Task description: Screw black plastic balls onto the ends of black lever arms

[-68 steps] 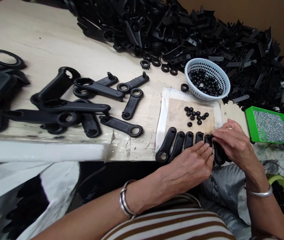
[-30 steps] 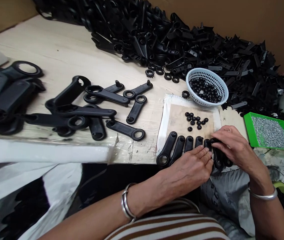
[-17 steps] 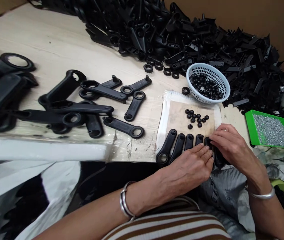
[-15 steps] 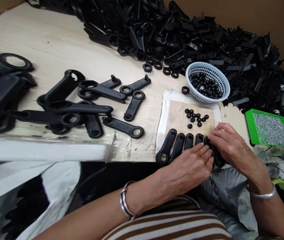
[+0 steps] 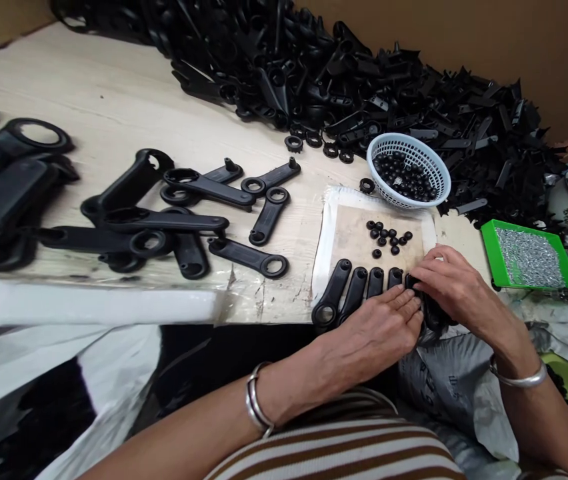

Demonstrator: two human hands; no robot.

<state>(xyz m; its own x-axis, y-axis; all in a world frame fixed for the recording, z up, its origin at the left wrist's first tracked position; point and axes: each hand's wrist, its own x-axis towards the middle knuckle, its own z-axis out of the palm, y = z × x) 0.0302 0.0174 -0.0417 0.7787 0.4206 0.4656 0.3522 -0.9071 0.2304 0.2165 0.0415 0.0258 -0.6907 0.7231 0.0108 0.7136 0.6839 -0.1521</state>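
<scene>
Several big black parts lie heaped at the worktop's left edge. Right of them, loose handles are scattered over the middle, some crossing each other. Along the far edge runs a long pile of black parts, reaching toward the far right corner; a few rings lie at its foot.

Near the front edge sits a pad with white borders. On it, a row of handles lies side by side, ring ends hanging past the front edge. Small caps lie loose on the pad just behind the row. Behind the pad, a basket holds more caps.

Left hand rests flat, fingers stretched, on the near ends of the row; not gripping. Right hand is curled, fingertips pinched on the end handle at the right of the row; that handle is mostly hidden under both hands. Hands nearly touch at the fingertips. Bangle on each wrist.

Farther right, a green tray of screws sits at the right edge.
</scene>
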